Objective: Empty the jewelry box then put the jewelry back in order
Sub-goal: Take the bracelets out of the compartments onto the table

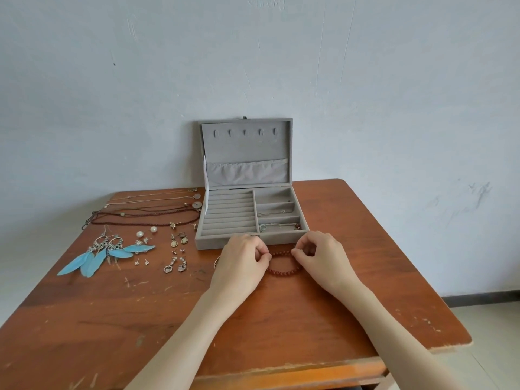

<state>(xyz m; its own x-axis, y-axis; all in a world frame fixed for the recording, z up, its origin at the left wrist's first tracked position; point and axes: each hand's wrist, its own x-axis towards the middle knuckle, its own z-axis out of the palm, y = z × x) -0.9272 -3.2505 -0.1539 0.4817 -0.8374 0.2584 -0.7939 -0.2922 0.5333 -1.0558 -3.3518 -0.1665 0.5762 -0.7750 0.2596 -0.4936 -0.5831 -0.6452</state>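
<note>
The jewelry box (251, 215) stood open on the bench (323, 319) with chains left in two of its right compartments, so the likeliest slip was a tug that stretched or snapped the red bead bracelet (284, 270) lying just before the box, scattering beads toward the earrings (174, 254) to the box's left. Both forearms reached forward side by side toward the box's front wall. The left hand (242, 263) and right hand (323, 257) each had its grip closed in a thumb-and-finger pinch on opposite sides of the bracelet.
</note>
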